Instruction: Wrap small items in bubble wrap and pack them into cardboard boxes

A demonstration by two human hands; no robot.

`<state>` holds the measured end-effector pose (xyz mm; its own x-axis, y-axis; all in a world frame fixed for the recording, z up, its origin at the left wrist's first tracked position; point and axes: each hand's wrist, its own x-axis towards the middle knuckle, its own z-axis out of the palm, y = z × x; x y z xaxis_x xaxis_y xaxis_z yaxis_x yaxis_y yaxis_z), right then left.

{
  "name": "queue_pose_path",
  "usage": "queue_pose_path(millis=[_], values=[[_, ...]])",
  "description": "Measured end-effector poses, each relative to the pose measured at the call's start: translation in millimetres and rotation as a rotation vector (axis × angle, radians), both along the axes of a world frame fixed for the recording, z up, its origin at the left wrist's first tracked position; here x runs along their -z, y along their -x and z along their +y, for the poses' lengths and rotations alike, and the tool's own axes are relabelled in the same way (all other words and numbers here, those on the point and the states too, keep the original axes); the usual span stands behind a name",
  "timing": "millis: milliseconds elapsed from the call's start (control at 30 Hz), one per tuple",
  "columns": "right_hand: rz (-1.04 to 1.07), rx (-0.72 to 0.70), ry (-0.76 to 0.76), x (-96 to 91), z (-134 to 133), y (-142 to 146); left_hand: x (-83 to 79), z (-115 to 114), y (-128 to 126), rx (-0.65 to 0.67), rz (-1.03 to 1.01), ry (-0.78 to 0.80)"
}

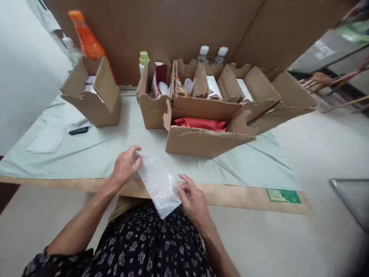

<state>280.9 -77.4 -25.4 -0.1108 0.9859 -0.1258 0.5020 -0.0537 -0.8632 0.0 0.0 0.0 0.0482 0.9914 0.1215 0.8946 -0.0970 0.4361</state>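
A piece of clear bubble wrap (160, 182), perhaps a pouch, slants across the table's front edge, its lower corner hanging over my lap. My left hand (127, 165) pinches its upper left edge between thumb and fingers. Lower down, at the right edge, my right hand (190, 194) grips it the same way. Just beyond my hands stands a cardboard box (198, 142) holding a red packet (201, 124).
Several cardboard bins (155, 111) with small goods stand behind. Another cardboard box (108, 100) is at left, near an orange bottle (88, 40) and a black object (78, 130). A cardboard panel (173, 30) rises at the back. Another person's hand (317, 80) shows far right.
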Motion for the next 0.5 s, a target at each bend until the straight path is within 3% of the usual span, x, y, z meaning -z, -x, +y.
queue_pose_path(millis=[100,167,267,400,433,500], values=[[0.023,-0.094,0.023,-0.1,0.4,26.5,6.8,33.9,-2.1,-0.043,0.023,-0.023],[0.034,-0.131,0.041,-0.6,0.6,36.4,8.4,37.0,0.1,-0.044,0.024,-0.038],[0.056,-0.143,0.073,-1.6,2.2,38.4,4.5,1.3,6.6,0.051,-0.022,-0.04],[0.121,-0.118,0.166,-1.8,8.7,33.9,2.0,-75.8,6.4,0.42,-0.215,0.059],[0.163,-0.111,0.211,-1.7,10.7,33.7,4.4,-88.9,3.3,0.456,-0.244,0.063],[0.254,-0.101,0.307,-1.5,13.1,34.0,12.6,-101.0,-4.9,0.396,-0.276,0.038]])
